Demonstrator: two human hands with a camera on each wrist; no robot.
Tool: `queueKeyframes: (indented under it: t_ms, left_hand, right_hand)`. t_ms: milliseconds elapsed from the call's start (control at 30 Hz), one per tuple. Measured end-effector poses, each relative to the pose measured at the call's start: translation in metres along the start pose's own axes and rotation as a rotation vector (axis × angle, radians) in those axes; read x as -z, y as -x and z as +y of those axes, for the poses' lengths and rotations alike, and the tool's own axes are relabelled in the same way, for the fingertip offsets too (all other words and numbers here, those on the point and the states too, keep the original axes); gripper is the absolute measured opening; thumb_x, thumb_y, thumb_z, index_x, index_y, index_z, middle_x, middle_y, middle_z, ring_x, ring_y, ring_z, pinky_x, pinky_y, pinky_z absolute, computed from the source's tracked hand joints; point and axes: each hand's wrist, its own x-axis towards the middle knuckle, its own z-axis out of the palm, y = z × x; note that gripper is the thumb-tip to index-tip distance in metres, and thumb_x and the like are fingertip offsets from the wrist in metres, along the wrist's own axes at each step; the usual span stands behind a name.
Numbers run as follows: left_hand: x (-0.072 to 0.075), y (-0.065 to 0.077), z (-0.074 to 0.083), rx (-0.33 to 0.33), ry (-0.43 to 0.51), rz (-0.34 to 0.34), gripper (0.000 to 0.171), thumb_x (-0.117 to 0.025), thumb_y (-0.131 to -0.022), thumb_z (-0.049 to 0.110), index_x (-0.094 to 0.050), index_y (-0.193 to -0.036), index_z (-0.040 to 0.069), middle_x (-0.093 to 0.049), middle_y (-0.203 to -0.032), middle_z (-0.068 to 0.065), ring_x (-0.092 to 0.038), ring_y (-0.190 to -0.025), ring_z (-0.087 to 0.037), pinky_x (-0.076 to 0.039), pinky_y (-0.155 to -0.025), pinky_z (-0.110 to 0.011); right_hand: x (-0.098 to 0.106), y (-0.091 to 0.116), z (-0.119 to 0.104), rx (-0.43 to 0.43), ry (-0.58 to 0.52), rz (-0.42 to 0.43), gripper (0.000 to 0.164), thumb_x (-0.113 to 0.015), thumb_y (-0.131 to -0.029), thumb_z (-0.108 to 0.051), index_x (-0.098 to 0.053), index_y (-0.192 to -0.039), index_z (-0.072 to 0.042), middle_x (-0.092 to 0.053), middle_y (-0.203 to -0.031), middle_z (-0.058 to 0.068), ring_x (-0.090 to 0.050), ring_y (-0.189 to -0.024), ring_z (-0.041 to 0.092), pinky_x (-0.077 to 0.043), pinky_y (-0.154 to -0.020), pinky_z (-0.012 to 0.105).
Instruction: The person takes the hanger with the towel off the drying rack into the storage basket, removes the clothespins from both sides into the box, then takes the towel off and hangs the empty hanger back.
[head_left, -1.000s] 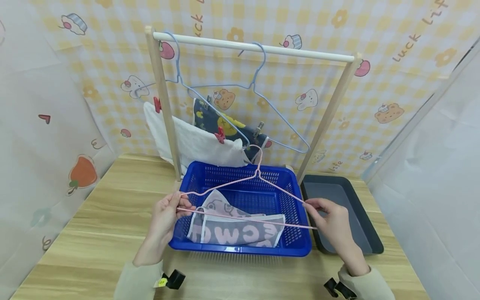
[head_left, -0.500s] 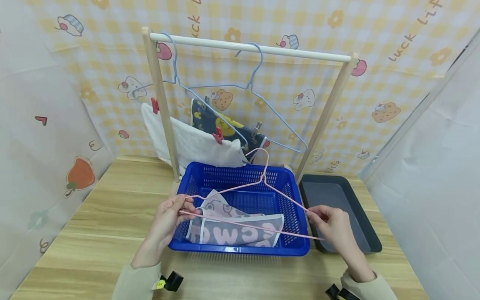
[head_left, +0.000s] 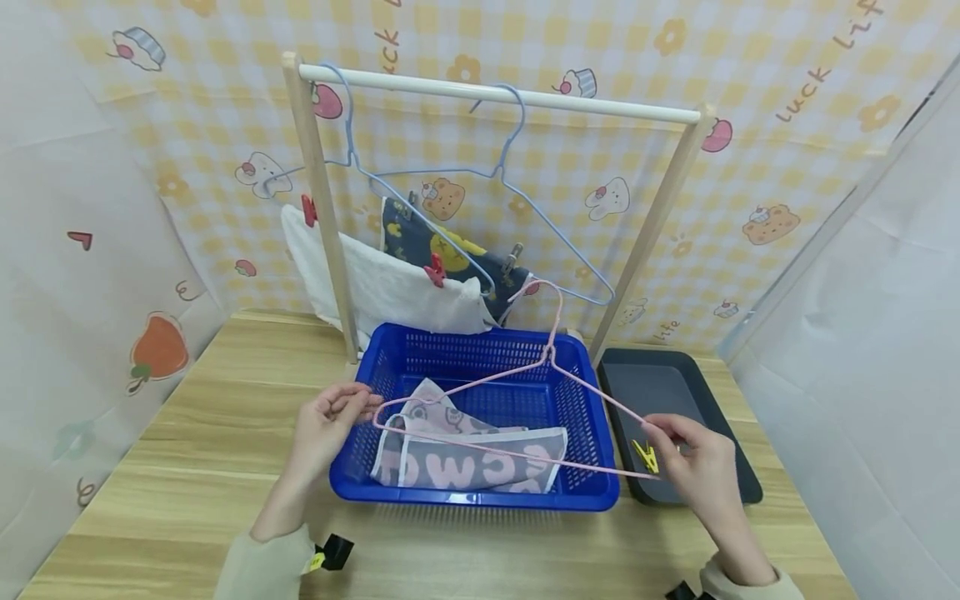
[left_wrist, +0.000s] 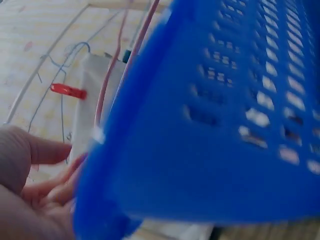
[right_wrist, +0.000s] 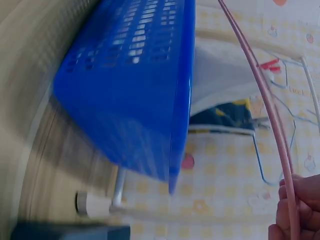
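Note:
A pink clothes hanger [head_left: 551,350] is held above the basket, its hook toward the rack. My right hand [head_left: 701,467] pinches its right arm; the right wrist view shows the fingers round the pink wire. At the hanger's left end my left hand [head_left: 333,421] has its fingertips just beside the wire. In the left wrist view its thumb and fingers are apart, with no wire between them. Below lies a grey and pink towel [head_left: 480,462] in the blue perforated basket [head_left: 472,500].
Behind stands a wooden rack with a white rail [head_left: 480,92]. Two blue hangers [head_left: 555,217] hang there, with a white towel [head_left: 390,283] and a dark patterned towel [head_left: 450,246] clipped on. A dark tray [head_left: 686,375] at right holds a yellow clip [head_left: 645,457].
The pink hanger has shifted right with my right hand. My left hand has let go of its left end and moved slightly left. The yellow clip has come into view beside my right hand.

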Motion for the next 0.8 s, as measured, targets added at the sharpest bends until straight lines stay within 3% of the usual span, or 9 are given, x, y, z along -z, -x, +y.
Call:
queueKeyframes:
  t_ms: [100, 200, 333, 500, 600, 800]
  left_hand:
    - [0.002, -0.005, -0.007, -0.045, -0.122, 0.149, 0.014, -0.056, -0.090, -0.005, -0.059, -0.100, -0.015, -0.065, -0.093, -0.030, -0.062, -0.074, -0.001, -0.051, -0.067, -0.010]
    - [0.004, -0.010, -0.016, -0.012, -0.229, 0.221, 0.017, -0.058, -0.089, -0.003, -0.060, -0.103, -0.013, -0.064, -0.098, -0.029, -0.063, -0.081, -0.012, -0.045, -0.067, -0.003]
    - [0.008, -0.015, -0.027, 0.079, -0.284, 0.159, 0.024, -0.057, -0.091, 0.002, -0.060, -0.109, -0.013, -0.063, -0.106, -0.029, -0.063, -0.091, -0.024, -0.042, -0.068, 0.000]
    - [0.010, -0.017, -0.033, 0.170, -0.267, 0.092, 0.029, -0.057, -0.093, 0.009, -0.059, -0.114, -0.011, -0.061, -0.111, -0.028, -0.059, -0.086, -0.004, -0.043, -0.070, -0.001]
    - [0.010, -0.017, -0.034, 0.209, -0.245, 0.084, 0.032, -0.057, -0.094, 0.011, -0.057, -0.118, -0.011, -0.060, -0.114, -0.029, -0.055, -0.082, 0.003, -0.043, -0.069, -0.002]
    - [0.008, -0.019, -0.033, 0.260, -0.224, 0.071, 0.034, -0.056, -0.094, 0.014, -0.056, -0.120, -0.009, -0.061, -0.114, -0.026, -0.053, -0.075, 0.008, -0.046, -0.066, -0.006]
  right_hand:
    - [0.010, 0.003, 0.006, 0.031, 0.016, 0.045, 0.024, -0.073, -0.065, 0.019, -0.069, -0.079, 0.000, -0.064, -0.065, 0.007, -0.048, -0.061, -0.012, -0.041, -0.044, 0.009]
    - [0.019, 0.006, 0.012, 0.055, 0.016, 0.080, 0.025, -0.072, -0.063, 0.022, -0.069, -0.080, 0.003, -0.065, -0.067, 0.012, -0.049, -0.065, -0.013, -0.042, -0.047, 0.007]
    - [0.030, 0.010, 0.019, 0.082, 0.035, 0.132, 0.024, -0.071, -0.063, 0.022, -0.069, -0.079, 0.005, -0.065, -0.065, 0.010, -0.053, -0.066, -0.013, -0.042, -0.054, 0.004]
    - [0.043, 0.016, 0.022, 0.063, 0.057, 0.161, 0.003, -0.071, -0.077, 0.008, -0.068, -0.079, 0.007, -0.067, -0.069, 0.006, -0.051, -0.075, -0.020, -0.042, -0.063, 0.001]
    - [0.047, 0.018, 0.025, 0.070, 0.059, 0.195, 0.013, -0.069, -0.084, -0.006, -0.069, -0.079, 0.007, -0.067, -0.071, 0.004, -0.051, -0.077, -0.019, -0.041, -0.067, 0.000]
    - [0.055, 0.022, 0.033, 0.105, 0.076, 0.281, 0.034, -0.065, -0.089, -0.022, -0.068, -0.080, 0.010, -0.062, -0.082, -0.015, -0.051, -0.079, -0.019, -0.039, -0.071, -0.001]
